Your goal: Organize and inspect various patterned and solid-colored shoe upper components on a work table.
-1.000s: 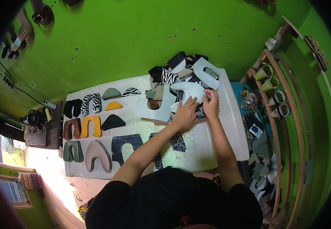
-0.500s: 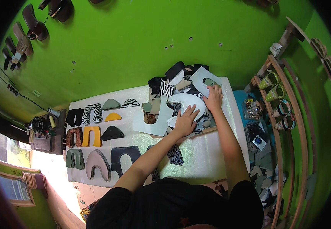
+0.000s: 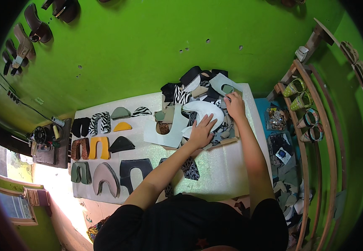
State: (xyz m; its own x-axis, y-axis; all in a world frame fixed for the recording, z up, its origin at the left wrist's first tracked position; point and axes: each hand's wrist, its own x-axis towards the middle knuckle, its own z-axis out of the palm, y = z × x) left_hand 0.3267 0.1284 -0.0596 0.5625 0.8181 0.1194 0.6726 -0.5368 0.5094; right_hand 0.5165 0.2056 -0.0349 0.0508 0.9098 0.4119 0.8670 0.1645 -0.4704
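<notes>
My left hand [image 3: 202,130] lies with fingers spread on a stack of white curved, U-shaped pieces [image 3: 208,111] on top of a heap of offcuts. To its right, my right hand [image 3: 235,105] has its fingers bent at the near edge of a pale grey sheet with a cut-out [image 3: 217,83]; the grip is partly hidden. Another pale sheet with a U-shaped notch [image 3: 177,133] rests at the left of the heap. Zebra-striped scraps [image 3: 182,97], black, grey and tan scraps fill the heap, which a cardboard edge [image 3: 225,143] borders in front.
Stacks of cut pieces stand in rows on the pale table [image 3: 169,161], including mustard [image 3: 99,147], zebra [image 3: 100,123], grey-pink [image 3: 106,180] and black [image 3: 135,167] ones. A sewing machine [image 3: 41,136] stands left. A wooden rack with shoes [image 3: 303,100] and scrap piles [image 3: 290,188] are right.
My right hand's fingers have drawn in at the pale grey sheet, whose near part now looks narrower. The left hand stays on the white pieces.
</notes>
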